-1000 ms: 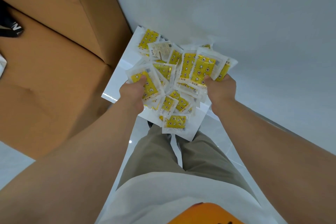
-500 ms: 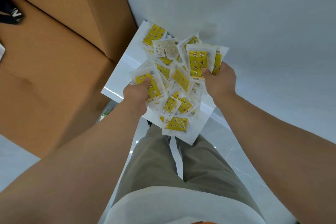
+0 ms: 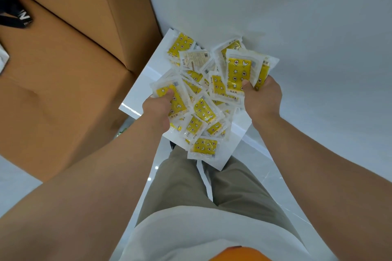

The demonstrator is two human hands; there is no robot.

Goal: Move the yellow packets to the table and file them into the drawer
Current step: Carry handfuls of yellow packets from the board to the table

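While both grip it, left hand (image 3: 158,110) and right hand (image 3: 262,96) clamp a heap of yellow star-printed clear plastic packets (image 3: 203,110) beside brown cardboard boxes (image 3: 63,74).

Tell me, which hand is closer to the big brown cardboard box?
Left. The left hand grips yellow packets on the pile's side toward the cardboard box; the right hand grips the pile's opposite side, farther from the box.

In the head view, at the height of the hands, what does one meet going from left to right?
Cardboard box → left hand → yellow packets, gripped from both sides → right hand.
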